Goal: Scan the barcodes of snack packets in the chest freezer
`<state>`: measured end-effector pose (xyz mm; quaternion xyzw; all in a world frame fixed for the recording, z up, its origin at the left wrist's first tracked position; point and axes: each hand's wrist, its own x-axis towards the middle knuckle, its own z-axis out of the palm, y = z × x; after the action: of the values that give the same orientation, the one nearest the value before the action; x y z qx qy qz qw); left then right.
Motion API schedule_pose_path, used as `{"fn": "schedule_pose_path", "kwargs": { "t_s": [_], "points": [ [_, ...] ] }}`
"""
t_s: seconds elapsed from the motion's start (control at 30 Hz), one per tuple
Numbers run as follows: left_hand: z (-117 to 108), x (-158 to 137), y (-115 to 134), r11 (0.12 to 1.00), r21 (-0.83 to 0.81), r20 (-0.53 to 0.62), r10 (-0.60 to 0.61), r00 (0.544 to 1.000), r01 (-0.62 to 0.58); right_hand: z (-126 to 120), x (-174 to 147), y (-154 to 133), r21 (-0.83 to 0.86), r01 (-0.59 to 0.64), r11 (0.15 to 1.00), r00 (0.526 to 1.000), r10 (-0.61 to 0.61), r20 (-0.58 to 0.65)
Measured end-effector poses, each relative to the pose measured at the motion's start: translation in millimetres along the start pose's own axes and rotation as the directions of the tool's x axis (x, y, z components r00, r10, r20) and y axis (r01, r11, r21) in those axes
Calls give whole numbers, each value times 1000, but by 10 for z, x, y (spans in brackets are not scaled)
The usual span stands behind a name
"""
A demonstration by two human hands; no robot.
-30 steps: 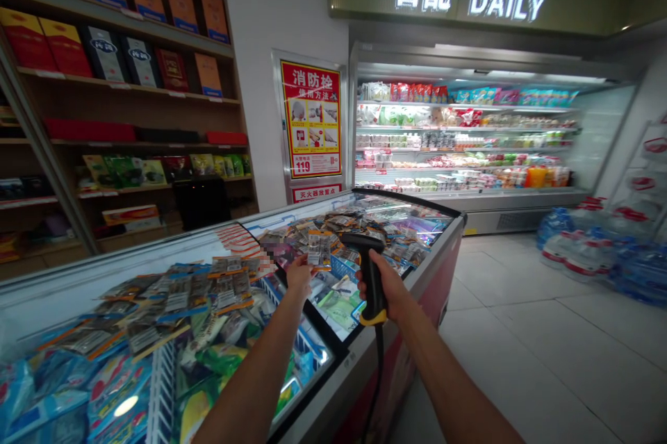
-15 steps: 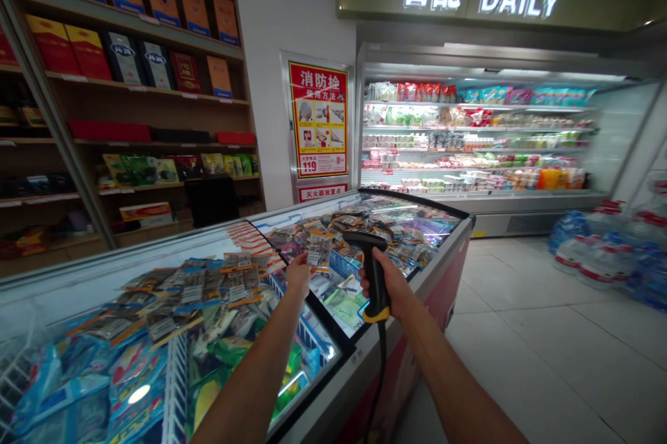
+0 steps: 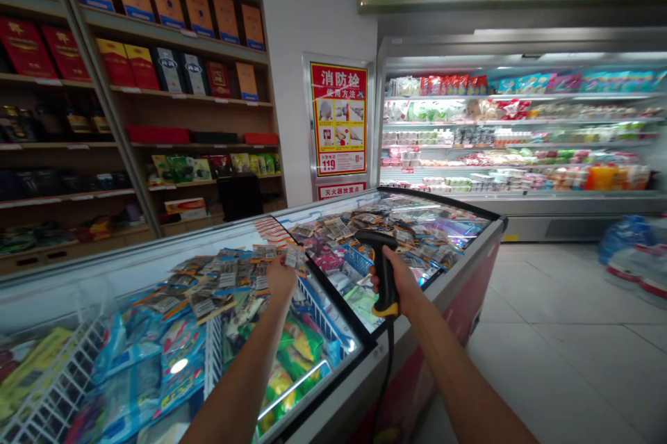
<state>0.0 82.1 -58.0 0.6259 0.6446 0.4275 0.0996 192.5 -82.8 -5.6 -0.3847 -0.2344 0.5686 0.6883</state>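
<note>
My left hand (image 3: 282,280) pinches a small flat packet (image 3: 295,258) with printing on it, at the right end of a pile of similar packets (image 3: 226,274) spread over the freezer's left glass lid. My right hand (image 3: 407,283) is wrapped around the grip of a black and yellow barcode scanner (image 3: 384,270), held upright over the freezer's front edge. The scanner's head points left, toward the left hand's side, and its cable hangs down. A second pile of packets (image 3: 338,227) lies on the right lid, partly behind the scanner.
The chest freezer (image 3: 469,277) holds bagged frozen goods in white and blue wire baskets. Boxes fill the wooden shelves (image 3: 198,96) at left. A lit open chiller (image 3: 521,204) stands behind, with bottled water (image 3: 625,242) on the tiled floor at right.
My left hand has moved left with the packet, from across the dark lid frame to the left pile. The view has turned slightly left. My right hand still grips the scanner.
</note>
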Motion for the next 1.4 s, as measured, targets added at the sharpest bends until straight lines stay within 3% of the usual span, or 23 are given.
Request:
{"fn": "schedule_pose_path", "kwargs": {
  "t_s": [0.07, 0.17, 0.27, 0.37, 0.5, 0.63, 0.73, 0.83, 0.9, 1.0, 1.07, 1.17, 1.27, 1.4],
  "points": [
    [-44, -30, 14, 997, 72, -46, 29, 999, -26, -6, -3, -8, -4, 2, 1000, 1000, -2, -8],
    [-62, -105, 71, 956, 226, -83, 210, 974, -187, -24, -16, -28, -9, 12, 1000, 999, -12, -33],
    [-23, -189, 145, 857, 331, 115, 378, 919, -394, -53, -29, -49, -5, 19, 1000, 999, -19, -45],
    [31, -220, 176, 771, 387, 362, 377, 852, -505, -99, -40, -71, -2, 33, 999, 999, -33, -41],
    [22, -125, 106, 722, 471, 437, 307, 845, -506, -197, -46, -107, 2, 46, 999, 997, -46, -58],
    [-46, 22, 62, 744, 519, 387, 235, 892, -421, -320, -36, -145, 7, 70, 998, 993, -69, -91],
    [-13, 40, 190, 783, 515, 312, 209, 927, -350, -396, -36, -177, 18, 83, 996, 992, -81, -100],
    [165, -80, 486, 843, 385, 269, 287, 919, -376, -452, -54, -216, 27, 78, 997, 989, -74, -127],
    [355, -223, 732, 857, 248, 334, 362, 870, -452, -487, -72, -245, 23, 85, 996, 986, -81, -149],
    [682, -463, 1063, 790, 75, 463, 513, 723, -608, -555, -100, -289, 8, 112, 994, 978, -108, -177],
    [878, -592, 1215, 754, 13, 547, 545, 635, -657, -611, -119, -318, 3, 124, 992, 973, -121, -195],
    [1069, -704, 1325, 728, -11, 662, 519, 541, -685, -692, -144, -354, -3, 139, 990, 966, -136, -218],
    [1098, -734, 1327, 728, -12, 720, 482, 499, -686, -740, -157, -376, -2, 154, 988, 963, -151, -222],
    [955, -683, 1258, 708, 2, 709, 498, 500, -707, -727, -150, -371, -1, 151, 989, 963, -147, -225]
  ]
}}
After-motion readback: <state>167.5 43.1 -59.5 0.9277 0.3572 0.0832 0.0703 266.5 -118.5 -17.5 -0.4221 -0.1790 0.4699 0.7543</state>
